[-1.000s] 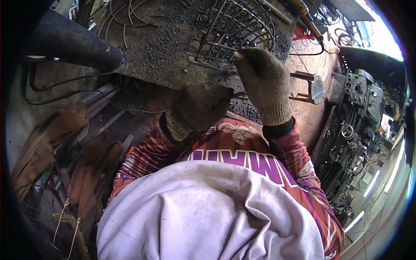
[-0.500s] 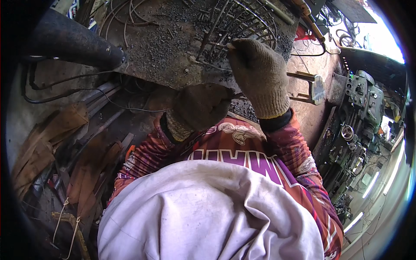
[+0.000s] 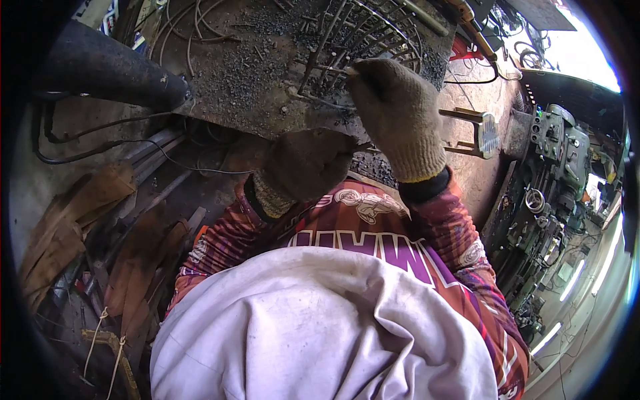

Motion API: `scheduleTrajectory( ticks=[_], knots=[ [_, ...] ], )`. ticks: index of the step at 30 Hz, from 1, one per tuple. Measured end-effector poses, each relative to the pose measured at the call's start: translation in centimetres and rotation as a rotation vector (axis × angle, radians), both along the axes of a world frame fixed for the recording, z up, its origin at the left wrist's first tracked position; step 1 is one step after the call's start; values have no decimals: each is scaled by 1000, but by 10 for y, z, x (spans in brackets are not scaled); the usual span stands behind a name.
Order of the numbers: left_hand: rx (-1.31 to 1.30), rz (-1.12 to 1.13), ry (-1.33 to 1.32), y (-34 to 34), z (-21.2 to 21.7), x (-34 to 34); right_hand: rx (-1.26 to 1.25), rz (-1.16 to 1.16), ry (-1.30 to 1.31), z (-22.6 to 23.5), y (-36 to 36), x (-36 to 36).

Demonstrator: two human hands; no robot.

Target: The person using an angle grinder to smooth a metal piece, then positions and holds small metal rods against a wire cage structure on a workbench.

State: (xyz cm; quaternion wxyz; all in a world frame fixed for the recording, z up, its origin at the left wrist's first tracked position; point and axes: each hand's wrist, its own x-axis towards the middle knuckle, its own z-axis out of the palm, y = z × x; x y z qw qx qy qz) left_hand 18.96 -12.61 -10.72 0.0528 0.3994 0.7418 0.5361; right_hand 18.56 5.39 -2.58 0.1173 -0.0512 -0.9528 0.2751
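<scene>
Both my hands wear knitted work gloves. My right hand [image 3: 399, 117] is closed with its fingers tucked in, raised at the near side of a round frame of dark metal bars [image 3: 377, 37]. A small pale tip shows at its fingers, too little to name. Lower and to the left, my left hand [image 3: 310, 163] is closed too, its glove darkened and in shadow. Something thin and dark sticks out from its fingers toward my right wrist; its kind cannot be told. The barred frame lies on a grimy metal worktable [image 3: 260, 100], partly hidden behind my right hand.
Dark grit and short metal bits litter the worktable. A thick dark pipe [image 3: 120, 67] reaches in from the left, near coiled rods [image 3: 193, 27]. Leather pieces [image 3: 77, 213] and metal bars lie lower left. A metal stand [image 3: 483, 133] and a green machine [image 3: 553, 153] stand right.
The view has shifted slightly, so the worktable and barred frame sit a little further left and up. Both hands keep almost the same pose.
</scene>
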Motion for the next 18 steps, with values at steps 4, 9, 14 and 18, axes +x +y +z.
scheduleTrajectory(
  ticks=[4, 9, 14, 18],
  knots=[
    [84, 0, 14, 3, -2, -2, 122, 58, 26, 0, -2, -3],
    [33, 61, 55, 1, -13, 3, 152, 123, -98, 3, 0, 5],
    [37, 32, 4, 1, -11, 2, 3, 15, 21, -2, 3, 0],
    [90, 27, 68, 3, -16, 0, 136, 58, 15, 0, -3, -5]
  ],
)
